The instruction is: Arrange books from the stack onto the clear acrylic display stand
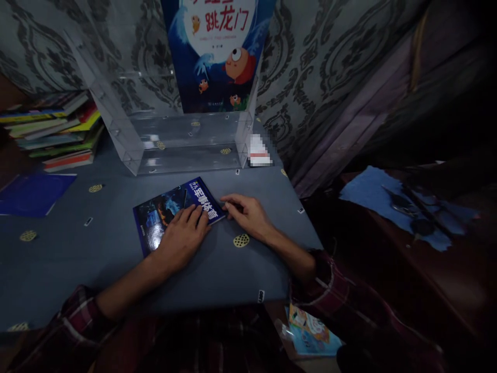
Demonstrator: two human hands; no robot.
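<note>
A thin dark blue magazine point(155, 217) with white Chinese characters and a glossy picture cover lies closed and slightly turned on the table. Flat across its lower right part rests my left hand point(182, 238), fingers stretched out over the cover. My right hand point(246, 212) is at the magazine's right edge, thumb and forefinger brought together there and the other fingers curled under. How much of the edge sits between those fingertips is hard to see.
Behind the magazine stands a clear acrylic rack point(186, 155) holding a blue picture book point(217, 62) with fish on it. Stacked books point(58, 129) and a blue booklet point(34, 192) are at left. A blue cloth point(373, 197) with tools lies at right; a colourful book point(312, 334) is below the table edge.
</note>
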